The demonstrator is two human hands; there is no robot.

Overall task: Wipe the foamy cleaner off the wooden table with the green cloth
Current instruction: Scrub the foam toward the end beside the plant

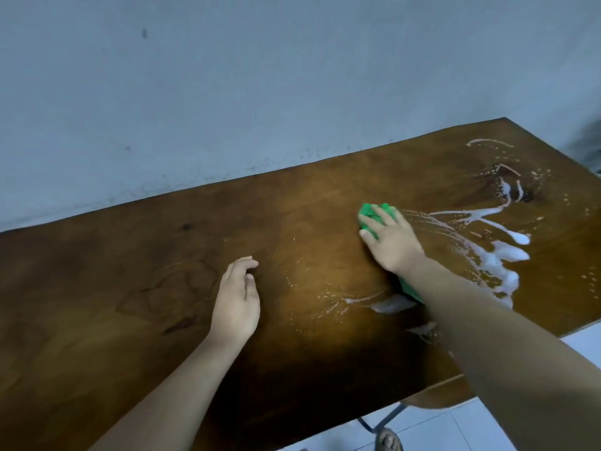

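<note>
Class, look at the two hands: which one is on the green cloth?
The right hand, pressing the green cloth onto the wooden table; the left hand holds nothing, its fingers relaxed.

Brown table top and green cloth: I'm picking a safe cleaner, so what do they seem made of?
The brown table top looks like wood or wood veneer under a glossy varnish: grain lines, dark knots and a bright sheen show. The green cloth under the right hand looks like soft matte fabric, bunched up; its weave is too blurred to tell.
</note>
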